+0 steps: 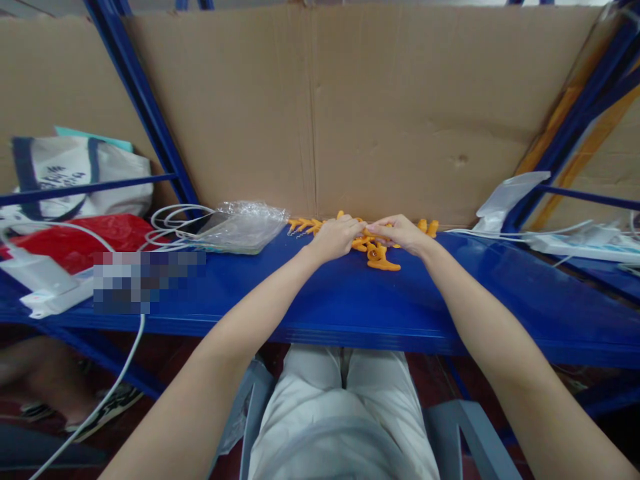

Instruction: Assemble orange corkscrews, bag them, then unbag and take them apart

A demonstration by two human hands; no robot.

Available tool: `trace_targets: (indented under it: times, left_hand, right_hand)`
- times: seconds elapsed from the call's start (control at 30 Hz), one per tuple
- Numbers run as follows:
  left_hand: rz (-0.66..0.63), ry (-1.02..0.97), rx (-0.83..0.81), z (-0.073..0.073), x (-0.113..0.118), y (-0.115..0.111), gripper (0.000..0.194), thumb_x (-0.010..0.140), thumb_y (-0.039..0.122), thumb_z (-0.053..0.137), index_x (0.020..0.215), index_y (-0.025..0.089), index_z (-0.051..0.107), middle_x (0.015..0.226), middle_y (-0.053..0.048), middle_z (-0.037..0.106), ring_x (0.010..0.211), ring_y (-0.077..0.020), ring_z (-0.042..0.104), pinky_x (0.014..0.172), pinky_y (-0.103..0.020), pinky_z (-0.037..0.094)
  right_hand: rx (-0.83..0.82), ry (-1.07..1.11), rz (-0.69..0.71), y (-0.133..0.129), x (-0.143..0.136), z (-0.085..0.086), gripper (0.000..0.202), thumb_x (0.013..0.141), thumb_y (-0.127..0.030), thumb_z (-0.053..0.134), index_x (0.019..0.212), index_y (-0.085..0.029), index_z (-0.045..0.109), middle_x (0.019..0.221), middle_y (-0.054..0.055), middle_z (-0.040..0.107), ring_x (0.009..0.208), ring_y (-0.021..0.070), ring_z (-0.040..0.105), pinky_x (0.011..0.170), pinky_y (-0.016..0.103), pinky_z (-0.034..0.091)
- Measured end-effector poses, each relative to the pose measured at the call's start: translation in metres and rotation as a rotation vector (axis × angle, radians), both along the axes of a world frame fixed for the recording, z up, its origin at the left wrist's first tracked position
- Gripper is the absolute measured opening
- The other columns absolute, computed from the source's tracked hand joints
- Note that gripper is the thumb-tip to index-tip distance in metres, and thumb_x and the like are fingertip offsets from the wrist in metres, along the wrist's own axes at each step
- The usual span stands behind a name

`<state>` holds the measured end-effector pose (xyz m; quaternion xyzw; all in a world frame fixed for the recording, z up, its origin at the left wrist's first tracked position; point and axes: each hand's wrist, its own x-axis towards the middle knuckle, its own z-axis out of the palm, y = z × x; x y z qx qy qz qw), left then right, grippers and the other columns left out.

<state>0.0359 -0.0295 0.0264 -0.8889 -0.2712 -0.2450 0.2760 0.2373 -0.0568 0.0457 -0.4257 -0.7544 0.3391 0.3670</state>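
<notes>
Several orange plastic pieces (384, 265) lie on a blue metal shelf top, grouped near the cardboard at the back. My left hand (337, 238) is closed among them, its fingers curled down and pointing right. My right hand (403, 233) comes in from the other side, thumb and fingers pinched on an orange piece. Their fingertips nearly meet, and the fingers hide most of what is between them. A toothed, rib-like orange piece (305, 225) sits left of my left hand. Just beyond my right wrist are stubby orange pieces (428, 228).
A clear plastic bag (245, 228) and coiled white cables (175, 223) lie to the left, near a red bag (95, 237) and a white power strip (57, 297). Cardboard (320, 113) walls off the back. On the right are a translucent scoop-like object (510, 200) and another power strip (585, 245).
</notes>
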Motion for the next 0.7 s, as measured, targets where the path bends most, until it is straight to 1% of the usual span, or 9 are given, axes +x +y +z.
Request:
trace_targets:
  times: [0.1,0.17,0.27,0.37,0.43,0.5,0.6,0.7]
  left_hand:
    - [-0.008,0.036,0.018,0.0,-0.001,0.0,0.025,0.097,0.018,0.045,0.114,0.016,0.063,0.096,-0.011,0.07,0.095,-0.0231,0.062,0.071,-0.029,0.047]
    - [-0.035,0.072,0.044,0.0,-0.003,0.0,0.025,0.097,0.018,0.045,0.115,0.016,0.063,0.1,-0.012,0.07,0.098,-0.0231,0.063,0.074,-0.03,0.048]
    - [-0.109,0.089,0.113,-0.002,-0.004,0.001,0.03,0.099,0.017,0.043,0.123,0.019,0.061,0.119,-0.014,0.068,0.111,-0.0231,0.061,0.089,-0.037,0.048]
    - [-0.146,0.015,0.169,-0.004,-0.004,0.002,0.036,0.1,0.017,0.038,0.131,0.023,0.057,0.142,-0.014,0.057,0.13,-0.0243,0.052,0.104,-0.045,0.041]
    - [-0.141,-0.047,0.169,-0.004,-0.003,0.002,0.041,0.1,0.018,0.036,0.138,0.024,0.051,0.151,-0.014,0.049,0.137,-0.0255,0.046,0.107,-0.047,0.038]
    - [-0.118,-0.076,0.142,-0.003,-0.002,0.001,0.047,0.1,0.019,0.033,0.146,0.022,0.044,0.156,-0.017,0.043,0.139,-0.0266,0.045,0.105,-0.046,0.04]
    - [-0.053,-0.074,0.088,-0.003,-0.001,0.001,0.053,0.099,0.022,0.031,0.152,0.019,0.034,0.16,-0.02,0.034,0.131,-0.0267,0.053,0.097,-0.041,0.046]
    - [0.008,-0.094,0.046,-0.004,0.001,0.003,0.057,0.099,0.024,0.032,0.155,0.018,0.027,0.164,-0.021,0.025,0.118,-0.0255,0.06,0.09,-0.038,0.05]
  right_hand:
    - [-0.014,-0.038,0.015,-0.003,0.004,0.003,0.057,0.069,-0.073,0.07,0.064,-0.017,0.059,0.05,-0.005,0.045,0.048,0.0062,0.037,0.05,0.024,0.026]
    - [-0.066,-0.087,0.044,-0.006,0.008,0.006,0.055,0.068,-0.071,0.072,0.066,-0.017,0.061,0.053,-0.003,0.052,0.052,0.0082,0.045,0.053,0.024,0.033]
    - [-0.192,-0.157,0.13,-0.011,0.012,0.011,0.05,0.064,-0.064,0.078,0.071,-0.016,0.065,0.064,0.002,0.063,0.062,0.0121,0.056,0.063,0.027,0.044]
    - [-0.277,-0.193,0.206,-0.017,0.012,0.013,0.041,0.064,-0.054,0.081,0.069,-0.017,0.065,0.067,0.003,0.066,0.068,0.0147,0.059,0.071,0.031,0.049]
    - [-0.302,-0.206,0.219,-0.019,0.009,0.013,0.034,0.066,-0.047,0.08,0.064,-0.018,0.062,0.063,0.002,0.063,0.065,0.0143,0.058,0.07,0.031,0.049]
    - [-0.295,-0.217,0.197,-0.02,0.004,0.01,0.032,0.072,-0.04,0.076,0.058,-0.019,0.057,0.056,0.0,0.058,0.058,0.0122,0.053,0.063,0.028,0.046]
    - [-0.245,-0.242,0.116,-0.019,-0.006,0.006,0.036,0.079,-0.031,0.067,0.051,-0.02,0.048,0.047,-0.002,0.05,0.048,0.0087,0.043,0.052,0.024,0.037]
    - [-0.184,-0.27,-0.002,-0.018,-0.015,0.002,0.035,0.08,-0.021,0.062,0.05,-0.02,0.046,0.044,-0.004,0.047,0.043,0.0074,0.041,0.048,0.023,0.033]
